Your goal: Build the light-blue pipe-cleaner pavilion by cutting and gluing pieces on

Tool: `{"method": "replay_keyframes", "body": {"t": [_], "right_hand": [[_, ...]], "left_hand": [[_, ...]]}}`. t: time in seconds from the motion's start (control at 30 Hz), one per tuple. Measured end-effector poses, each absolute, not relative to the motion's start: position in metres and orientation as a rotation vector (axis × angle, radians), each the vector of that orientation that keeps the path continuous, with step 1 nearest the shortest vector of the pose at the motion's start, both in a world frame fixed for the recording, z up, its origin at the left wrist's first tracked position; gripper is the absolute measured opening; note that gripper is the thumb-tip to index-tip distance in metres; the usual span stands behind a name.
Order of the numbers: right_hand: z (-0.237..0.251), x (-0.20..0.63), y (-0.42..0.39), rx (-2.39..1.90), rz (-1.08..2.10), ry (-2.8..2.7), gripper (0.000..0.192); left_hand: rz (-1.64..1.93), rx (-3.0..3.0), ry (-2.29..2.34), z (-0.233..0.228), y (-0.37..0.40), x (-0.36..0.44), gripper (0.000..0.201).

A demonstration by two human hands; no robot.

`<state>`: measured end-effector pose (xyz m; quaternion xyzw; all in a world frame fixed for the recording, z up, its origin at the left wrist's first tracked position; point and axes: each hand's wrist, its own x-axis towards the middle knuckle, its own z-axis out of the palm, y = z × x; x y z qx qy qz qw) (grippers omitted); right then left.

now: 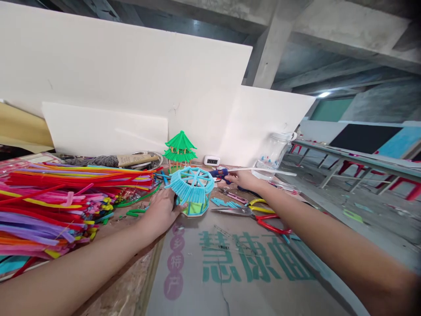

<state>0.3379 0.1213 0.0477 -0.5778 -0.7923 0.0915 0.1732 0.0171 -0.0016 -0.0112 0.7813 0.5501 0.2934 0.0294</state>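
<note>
A small round model of light blue pipe cleaners (189, 186), with an open spoked roof and green panels in its base, stands on the board in front of me. My left hand (163, 210) grips its lower left side, thumb along the base, other fingers partly hidden behind it. My right hand (243, 179) is closed around a dark blue glue gun (221, 172), its nozzle end close to the model's right side. From the back of the gun a long whitish glue stick (276, 171) sticks out to the right. Short blue pipe cleaner pieces (225, 202) lie between the hands.
Scissors with red handles (271, 223) and a yellow-handled tool (259, 205) lie to the right. Bundles of coloured pipe cleaners (49, 206) fill the left. Behind stand a green tiered model (180, 151), a small digital clock (212, 161) and a clear plastic jug (274, 151).
</note>
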Motion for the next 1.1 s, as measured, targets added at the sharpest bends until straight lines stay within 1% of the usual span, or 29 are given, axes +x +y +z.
{"method": "replay_keyframes", "body": {"t": [0.2,0.33,0.53,0.8,1.1], "right_hand": [[0.049,0.329,0.131,-1.708,0.170,-2.168,0.040],[0.039,0.321,0.140,-1.734,0.198,-2.184,0.033],[0.032,0.321,0.137,-1.767,0.230,-2.226,0.035],[0.031,0.327,0.137,-1.799,0.267,-2.248,0.034],[0.039,0.328,0.128,-1.755,0.118,-2.235,0.032]], "left_hand": [[0.927,2.422,1.652,-0.015,0.002,0.015,0.028],[0.963,2.435,1.583,-0.017,0.004,0.014,0.028],[0.968,2.471,1.519,-0.022,0.009,0.010,0.036],[0.928,2.440,1.614,-0.018,0.006,0.011,0.036],[0.943,2.472,1.608,-0.019,0.007,0.011,0.039]]}}
